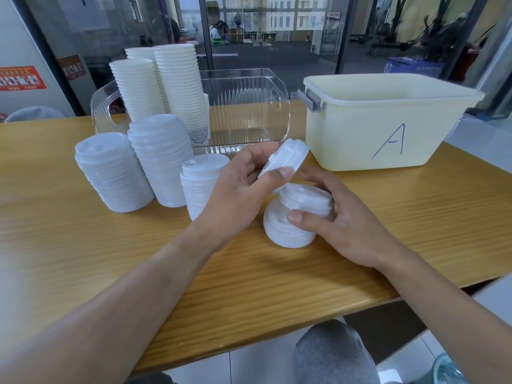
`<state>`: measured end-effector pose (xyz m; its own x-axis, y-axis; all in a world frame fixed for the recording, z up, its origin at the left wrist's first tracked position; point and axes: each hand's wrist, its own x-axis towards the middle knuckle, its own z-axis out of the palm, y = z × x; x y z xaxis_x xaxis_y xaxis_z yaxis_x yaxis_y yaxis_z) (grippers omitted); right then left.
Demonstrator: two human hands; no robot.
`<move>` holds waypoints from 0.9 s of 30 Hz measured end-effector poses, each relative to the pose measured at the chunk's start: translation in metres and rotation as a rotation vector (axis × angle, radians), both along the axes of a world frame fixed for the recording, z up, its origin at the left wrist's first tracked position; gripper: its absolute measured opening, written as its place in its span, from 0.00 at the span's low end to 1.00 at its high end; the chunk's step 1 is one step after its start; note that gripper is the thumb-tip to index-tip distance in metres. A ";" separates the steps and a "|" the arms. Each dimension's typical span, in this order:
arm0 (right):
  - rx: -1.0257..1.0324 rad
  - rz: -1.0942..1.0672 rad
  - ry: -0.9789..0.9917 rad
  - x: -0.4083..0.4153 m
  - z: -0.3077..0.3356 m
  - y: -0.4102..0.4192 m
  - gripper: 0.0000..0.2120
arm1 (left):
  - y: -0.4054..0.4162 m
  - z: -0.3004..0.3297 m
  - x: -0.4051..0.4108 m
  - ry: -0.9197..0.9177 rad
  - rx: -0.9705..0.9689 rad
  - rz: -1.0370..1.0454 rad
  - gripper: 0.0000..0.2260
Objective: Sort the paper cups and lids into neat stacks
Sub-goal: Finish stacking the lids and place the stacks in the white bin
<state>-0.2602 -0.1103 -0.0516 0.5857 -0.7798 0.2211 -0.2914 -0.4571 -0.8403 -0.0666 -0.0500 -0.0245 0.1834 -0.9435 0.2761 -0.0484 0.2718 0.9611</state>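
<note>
A blue handwritten "A" marks the front of the pale yellow bin [388, 117] near the table's [83, 259] far right corner. The lids are plain white plastic with raised sip domes. The left hand [243, 187] pinches a small tilted bunch of lids [288, 159] above the table's middle. The right hand [335, 220] grips a short lid stack [293, 223] resting there. Three lid stacks [158, 164] stand toward the left, with tall paper cup stacks [177, 87] behind them, at the clear ribbed tray [249, 106].
</note>
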 end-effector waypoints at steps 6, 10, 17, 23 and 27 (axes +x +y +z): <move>-0.027 -0.157 0.045 0.007 -0.001 0.011 0.35 | 0.000 0.000 0.001 -0.016 0.011 -0.001 0.24; 0.052 -0.154 -0.047 0.000 -0.001 0.009 0.26 | 0.000 0.000 0.002 -0.020 0.010 0.001 0.24; 0.073 -0.081 0.034 -0.010 0.006 0.007 0.30 | 0.001 0.001 0.002 -0.040 0.017 0.009 0.25; 0.147 -0.094 -0.147 -0.019 0.011 -0.003 0.20 | 0.002 0.001 0.002 -0.045 0.021 0.004 0.25; 0.179 -0.164 -0.250 -0.029 0.012 -0.009 0.21 | 0.001 0.001 0.002 -0.047 0.024 0.003 0.25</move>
